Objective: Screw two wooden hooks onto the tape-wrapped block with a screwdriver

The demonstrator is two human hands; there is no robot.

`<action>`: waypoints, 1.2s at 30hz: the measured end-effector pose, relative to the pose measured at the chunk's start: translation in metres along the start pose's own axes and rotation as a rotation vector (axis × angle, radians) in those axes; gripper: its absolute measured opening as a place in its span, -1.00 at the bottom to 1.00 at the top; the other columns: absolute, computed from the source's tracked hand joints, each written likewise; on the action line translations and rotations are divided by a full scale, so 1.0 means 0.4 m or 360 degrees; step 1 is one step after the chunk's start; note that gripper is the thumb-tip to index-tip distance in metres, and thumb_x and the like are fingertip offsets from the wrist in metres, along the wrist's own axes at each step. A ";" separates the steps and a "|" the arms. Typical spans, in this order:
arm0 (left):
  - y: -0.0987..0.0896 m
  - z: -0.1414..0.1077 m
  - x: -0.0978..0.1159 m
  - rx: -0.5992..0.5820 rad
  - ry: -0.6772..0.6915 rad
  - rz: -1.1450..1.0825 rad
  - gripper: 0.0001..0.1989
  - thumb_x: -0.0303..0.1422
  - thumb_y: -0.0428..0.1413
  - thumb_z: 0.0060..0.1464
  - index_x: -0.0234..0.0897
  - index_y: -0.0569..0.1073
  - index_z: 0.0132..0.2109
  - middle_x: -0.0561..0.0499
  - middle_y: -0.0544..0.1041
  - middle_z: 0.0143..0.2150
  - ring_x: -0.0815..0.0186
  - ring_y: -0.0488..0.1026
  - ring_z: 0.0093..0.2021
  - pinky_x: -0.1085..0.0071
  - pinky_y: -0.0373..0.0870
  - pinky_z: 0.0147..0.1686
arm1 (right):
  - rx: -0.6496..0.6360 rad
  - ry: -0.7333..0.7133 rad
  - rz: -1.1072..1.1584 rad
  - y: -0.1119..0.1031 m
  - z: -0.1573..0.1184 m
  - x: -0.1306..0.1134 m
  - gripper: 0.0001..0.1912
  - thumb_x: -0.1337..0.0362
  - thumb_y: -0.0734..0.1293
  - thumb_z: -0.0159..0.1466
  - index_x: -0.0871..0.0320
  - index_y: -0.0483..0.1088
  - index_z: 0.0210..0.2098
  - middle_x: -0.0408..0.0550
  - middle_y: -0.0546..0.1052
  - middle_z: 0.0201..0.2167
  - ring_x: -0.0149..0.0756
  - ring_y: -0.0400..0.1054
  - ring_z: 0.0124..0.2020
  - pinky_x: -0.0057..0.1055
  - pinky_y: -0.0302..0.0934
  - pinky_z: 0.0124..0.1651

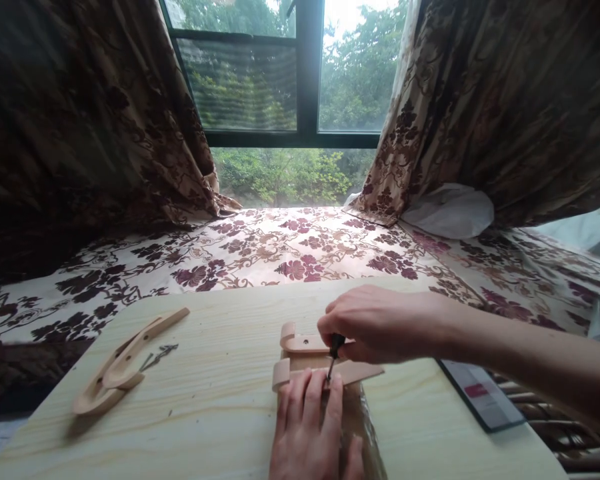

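My right hand point(365, 327) is closed around the dark handle of a screwdriver point(336, 347), its shaft pointing down at a pale wooden piece with a curled end point(281, 375). Palm down, my left hand point(305, 427) lies with fingers stretched out on that piece, the fingertips close to the screwdriver tip. Whether a screw sits under the tip is hidden. A second curled wooden piece point(295, 341) lies just behind, with a dark hole in it. Under both pieces and my left hand is a brown, shiny-wrapped block point(367, 433).
Two curved wooden pieces point(125, 363) lie on the left of the pale wooden table point(220, 413), beside several screws point(157, 357). A dark-edged flat panel point(480, 393) rests at the right edge. Behind are a flowered cloth point(290, 247), curtains, a white bag point(450, 210) and a window.
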State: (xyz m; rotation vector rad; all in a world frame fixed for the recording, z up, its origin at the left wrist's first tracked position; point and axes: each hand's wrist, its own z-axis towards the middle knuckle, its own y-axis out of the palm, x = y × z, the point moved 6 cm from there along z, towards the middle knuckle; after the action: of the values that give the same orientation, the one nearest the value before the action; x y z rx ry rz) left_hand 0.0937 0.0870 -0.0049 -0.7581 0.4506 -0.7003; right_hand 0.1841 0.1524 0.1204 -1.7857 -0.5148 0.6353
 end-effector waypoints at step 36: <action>0.008 -0.005 -0.012 0.0405 -0.0240 0.0036 -0.50 -0.05 -0.26 0.24 -0.17 0.49 -0.12 0.04 0.58 -0.20 0.25 0.46 -0.16 0.23 0.25 -0.12 | 0.0091 0.0088 -0.0063 0.008 -0.028 0.003 -0.88 0.39 0.22 0.17 0.16 0.37 -0.31 -0.03 0.52 -0.38 -0.29 0.36 -0.36 -0.43 -0.01 -0.41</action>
State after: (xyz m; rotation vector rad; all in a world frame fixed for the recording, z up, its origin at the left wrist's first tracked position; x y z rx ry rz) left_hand 0.0905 0.0912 -0.0080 -0.5601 0.2267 -0.6593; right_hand 0.1923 0.1442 0.1199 -1.7300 -0.4887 0.5665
